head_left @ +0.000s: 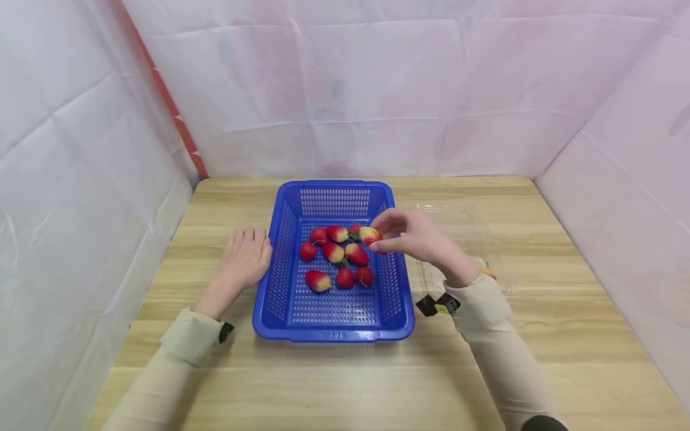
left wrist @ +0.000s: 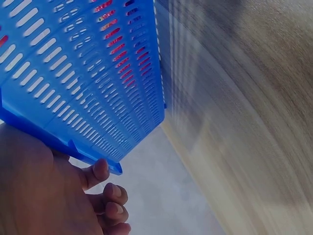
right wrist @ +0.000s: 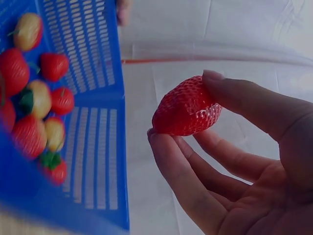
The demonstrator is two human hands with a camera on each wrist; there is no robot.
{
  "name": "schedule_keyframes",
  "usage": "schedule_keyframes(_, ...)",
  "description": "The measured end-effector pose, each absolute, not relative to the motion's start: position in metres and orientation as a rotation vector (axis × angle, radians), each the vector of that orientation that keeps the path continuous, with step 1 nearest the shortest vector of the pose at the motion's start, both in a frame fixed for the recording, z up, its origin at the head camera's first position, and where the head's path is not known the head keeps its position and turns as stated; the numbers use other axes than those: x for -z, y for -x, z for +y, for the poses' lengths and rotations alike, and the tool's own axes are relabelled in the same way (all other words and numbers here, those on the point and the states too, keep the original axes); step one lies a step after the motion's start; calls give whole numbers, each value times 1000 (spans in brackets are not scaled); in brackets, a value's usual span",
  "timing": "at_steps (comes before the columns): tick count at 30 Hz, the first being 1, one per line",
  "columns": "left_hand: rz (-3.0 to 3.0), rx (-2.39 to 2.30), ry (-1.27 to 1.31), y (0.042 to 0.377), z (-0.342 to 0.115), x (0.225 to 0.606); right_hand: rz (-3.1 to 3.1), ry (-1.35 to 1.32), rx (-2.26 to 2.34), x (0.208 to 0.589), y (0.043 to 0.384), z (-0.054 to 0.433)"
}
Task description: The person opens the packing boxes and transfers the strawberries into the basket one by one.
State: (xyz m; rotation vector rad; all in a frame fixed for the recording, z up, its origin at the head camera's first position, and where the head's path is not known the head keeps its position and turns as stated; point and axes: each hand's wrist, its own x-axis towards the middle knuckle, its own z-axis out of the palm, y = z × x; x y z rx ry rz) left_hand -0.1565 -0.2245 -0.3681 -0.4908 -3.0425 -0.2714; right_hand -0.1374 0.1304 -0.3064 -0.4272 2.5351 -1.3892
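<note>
A blue perforated plastic basket [head_left: 334, 335] stands on the table, with several red-and-yellow strawberries [head_left: 318, 281] and small red cherry-like fruits [head_left: 345, 277] on its floor. My right hand [head_left: 417, 239] is over the basket's right side, pinching a strawberry [right wrist: 186, 107] between thumb and fingertips. From the right wrist camera, this strawberry looks glossy red and hangs above the rim. Against the basket's left rim rests my left hand [head_left: 245, 257], its fingers pointing away from me. The left wrist view shows its thumb and fingertips [left wrist: 114, 191] loosely bent beside the rim, around nothing.
To the right of the basket, a clear plastic container [head_left: 447, 218] lies partly behind the right forearm. An orange-red fruit [head_left: 487, 272] shows inside it near the sleeve. White cloth walls [head_left: 377, 90] enclose the wooden table [head_left: 334, 389] at the back and sides.
</note>
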Motion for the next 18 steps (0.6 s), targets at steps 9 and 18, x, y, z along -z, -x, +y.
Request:
schedule_keyframes(9, -3019, 276, 502, 157, -225, 371, 2489, 515, 1392, 306, 153, 100)
schedule_keyframes(18, -3010, 272, 491, 157, -224, 372, 2507, 497, 1207, 320, 160, 69)
